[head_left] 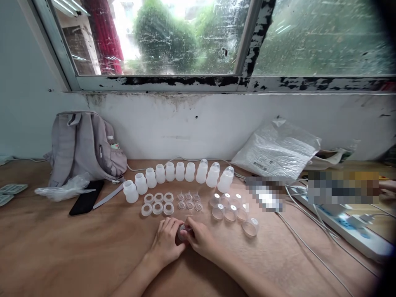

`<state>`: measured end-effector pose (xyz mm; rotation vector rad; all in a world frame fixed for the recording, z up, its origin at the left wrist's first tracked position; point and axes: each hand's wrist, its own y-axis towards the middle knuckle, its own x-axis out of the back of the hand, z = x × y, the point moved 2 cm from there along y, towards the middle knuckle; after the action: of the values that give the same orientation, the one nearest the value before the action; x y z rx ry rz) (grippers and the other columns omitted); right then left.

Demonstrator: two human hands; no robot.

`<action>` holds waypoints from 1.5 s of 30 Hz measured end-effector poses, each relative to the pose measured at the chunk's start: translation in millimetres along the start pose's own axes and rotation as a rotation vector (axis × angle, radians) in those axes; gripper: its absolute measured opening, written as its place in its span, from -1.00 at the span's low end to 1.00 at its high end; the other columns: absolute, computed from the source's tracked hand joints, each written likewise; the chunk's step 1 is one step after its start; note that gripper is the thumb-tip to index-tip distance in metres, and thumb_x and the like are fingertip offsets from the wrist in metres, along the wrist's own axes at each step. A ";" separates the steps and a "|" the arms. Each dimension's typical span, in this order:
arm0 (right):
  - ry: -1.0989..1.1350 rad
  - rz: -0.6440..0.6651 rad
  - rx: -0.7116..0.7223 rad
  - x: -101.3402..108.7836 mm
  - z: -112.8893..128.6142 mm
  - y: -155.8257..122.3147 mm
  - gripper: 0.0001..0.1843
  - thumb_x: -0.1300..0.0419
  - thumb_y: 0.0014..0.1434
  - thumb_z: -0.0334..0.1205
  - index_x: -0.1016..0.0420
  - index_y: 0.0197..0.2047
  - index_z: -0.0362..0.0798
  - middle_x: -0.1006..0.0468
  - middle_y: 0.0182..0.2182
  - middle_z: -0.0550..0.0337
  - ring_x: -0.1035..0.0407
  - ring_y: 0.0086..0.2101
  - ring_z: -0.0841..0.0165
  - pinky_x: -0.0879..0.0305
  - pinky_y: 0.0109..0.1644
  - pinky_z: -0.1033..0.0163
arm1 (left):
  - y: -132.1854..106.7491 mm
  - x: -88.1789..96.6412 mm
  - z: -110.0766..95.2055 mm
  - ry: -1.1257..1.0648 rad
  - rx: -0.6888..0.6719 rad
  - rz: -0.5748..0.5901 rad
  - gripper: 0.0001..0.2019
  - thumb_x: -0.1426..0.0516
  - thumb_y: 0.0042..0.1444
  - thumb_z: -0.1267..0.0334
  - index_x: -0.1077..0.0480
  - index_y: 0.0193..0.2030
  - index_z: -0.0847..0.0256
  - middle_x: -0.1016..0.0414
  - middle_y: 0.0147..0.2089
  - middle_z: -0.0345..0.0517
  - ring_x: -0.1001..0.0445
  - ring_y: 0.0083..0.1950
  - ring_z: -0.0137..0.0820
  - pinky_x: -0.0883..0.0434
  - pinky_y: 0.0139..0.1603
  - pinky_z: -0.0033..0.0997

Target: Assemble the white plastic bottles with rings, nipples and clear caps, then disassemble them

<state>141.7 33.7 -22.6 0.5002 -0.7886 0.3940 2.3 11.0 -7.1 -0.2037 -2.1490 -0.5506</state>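
My left hand (167,240) and my right hand (198,237) meet low in the middle, just above the wooden table. Between their fingertips is a small translucent bottle ring (181,233), mostly covered by the fingers. Beyond my hands lie several loose white rings (157,208) in two rows. To their right are several clear silicone teats (189,205), also in two rows. Several clear dome caps (230,213) are grouped further right, one lying nearer me. An arc of white baby bottles (150,178) stands behind; the three at the right end wear clear caps (229,170).
A grey backpack (83,144), a plastic bag (66,187) and a black flat pouch (87,199) lie at the left. A silver packet (278,146), a power strip (355,229) and cables occupy the right. Another person's hand (388,186) shows at the far right edge.
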 end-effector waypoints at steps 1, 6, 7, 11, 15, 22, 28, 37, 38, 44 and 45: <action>0.000 0.007 0.003 0.8 0.7 -0.2 -0.85 0.08 0.17 -0.18 -0.08 -0.41 -0.01 -0.34 -0.54 0.25 -0.21 -0.53 0.43 -0.05 -0.46 0.36 | -0.1 0.0 -0.3 0.001 -0.004 0.000 -0.69 -0.12 -0.11 0.31 -0.29 -0.15 0.18 -0.38 -0.19 -0.07 -0.28 -0.16 -0.24 -0.19 -0.17 -0.26; 0.020 0.023 0.027 4.2 5.6 -1.4 -0.85 0.12 0.19 -0.23 -0.05 -0.43 -0.01 -0.32 -0.55 0.26 -0.18 -0.55 0.44 -0.04 -0.48 0.36 | -0.6 1.0 -3.0 0.010 -0.035 0.001 -0.69 -0.12 -0.11 0.31 -0.30 -0.15 0.18 -0.38 -0.21 -0.06 -0.29 -0.18 -0.24 -0.20 -0.17 -0.26; 0.034 0.019 0.039 4.3 6.5 -1.9 -0.85 0.13 0.20 -0.24 -0.05 -0.43 -0.01 -0.31 -0.55 0.26 -0.17 -0.55 0.44 -0.04 -0.48 0.36 | -0.6 1.0 -3.6 0.008 -0.041 -0.006 -0.70 -0.12 -0.11 0.31 -0.31 -0.16 0.19 -0.39 -0.21 -0.06 -0.29 -0.19 -0.25 -0.21 -0.18 -0.26; 0.114 -0.018 0.081 3.6 8.3 -3.7 -0.84 0.14 0.20 -0.26 -0.06 -0.43 -0.01 -0.29 -0.55 0.27 -0.13 -0.56 0.47 -0.05 -0.49 0.36 | -0.2 1.4 -5.4 -0.009 -0.053 -0.062 -0.76 -0.09 -0.10 0.34 -0.31 -0.20 0.18 -0.39 -0.25 -0.09 -0.30 -0.22 -0.27 -0.22 -0.18 -0.27; 0.158 -0.050 0.084 4.1 8.4 -4.8 -0.84 0.13 0.21 -0.26 -0.06 -0.43 -0.01 -0.27 -0.54 0.28 -0.11 -0.55 0.48 -0.06 -0.48 0.37 | 0.5 2.8 -5.9 -0.008 -0.049 -0.084 -0.77 -0.10 -0.12 0.33 -0.32 -0.23 0.17 -0.39 -0.29 -0.11 -0.32 -0.23 -0.27 -0.23 -0.20 -0.27; 0.230 -0.018 0.043 8.3 11.0 -4.6 -0.86 0.14 0.21 -0.27 -0.03 -0.41 -0.01 -0.24 -0.51 0.28 -0.13 -0.52 0.46 -0.10 -0.43 0.35 | 3.0 4.9 -6.9 -0.001 -0.009 -0.085 -0.83 -0.13 -0.14 0.29 -0.29 -0.34 0.18 -0.38 -0.34 -0.16 -0.31 -0.27 -0.30 -0.22 -0.23 -0.30; 0.298 -0.053 -0.044 8.1 12.2 -4.1 -0.86 0.08 0.15 -0.30 -0.02 -0.44 -0.01 -0.17 -0.56 0.35 -0.07 -0.54 0.48 -0.04 -0.46 0.37 | 2.0 1.4 -6.9 0.045 0.011 -0.118 -0.85 -0.12 -0.15 0.26 -0.23 -0.41 0.18 -0.35 -0.40 -0.16 -0.31 -0.33 -0.32 -0.22 -0.30 -0.33; 0.440 -0.081 -0.114 9.8 8.0 -1.6 -0.87 0.05 0.01 -0.43 -0.06 -0.40 -0.02 -0.16 -0.51 0.35 -0.08 -0.48 0.47 -0.05 -0.41 0.37 | 1.9 -2.3 -4.4 0.052 0.006 -0.143 -0.81 -0.13 -0.13 0.19 -0.21 -0.39 0.18 -0.35 -0.39 -0.15 -0.32 -0.32 -0.30 -0.24 -0.30 -0.31; 0.459 -0.081 -0.120 10.0 7.8 -1.4 -0.86 0.06 -0.01 -0.45 -0.07 -0.40 -0.02 -0.15 -0.51 0.35 -0.08 -0.48 0.47 -0.06 -0.41 0.37 | 1.8 -2.6 -4.1 0.054 0.006 -0.147 -0.80 -0.14 -0.13 0.18 -0.22 -0.39 0.18 -0.35 -0.38 -0.14 -0.33 -0.32 -0.30 -0.24 -0.30 -0.31; 0.546 -0.067 -0.146 10.1 7.5 0.0 -0.81 0.09 -0.11 -0.51 -0.09 -0.42 -0.03 -0.17 -0.52 0.34 -0.09 -0.48 0.47 -0.06 -0.43 0.38 | 1.0 -3.6 -4.8 0.063 -0.006 -0.167 -0.80 -0.14 -0.14 0.19 -0.22 -0.39 0.17 -0.36 -0.38 -0.14 -0.34 -0.33 -0.30 -0.26 -0.31 -0.32; 0.559 -0.062 -0.149 10.2 7.5 0.1 -0.80 0.09 -0.12 -0.51 -0.10 -0.42 -0.03 -0.17 -0.52 0.34 -0.09 -0.49 0.47 -0.07 -0.44 0.38 | 1.0 -3.6 -5.0 0.063 -0.008 -0.168 -0.80 -0.15 -0.15 0.19 -0.22 -0.39 0.17 -0.36 -0.38 -0.14 -0.34 -0.33 -0.30 -0.26 -0.31 -0.32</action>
<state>143.9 31.1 -10.4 0.2522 -0.2582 0.3889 8.4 9.8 -7.1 -0.0092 -2.1149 -0.6536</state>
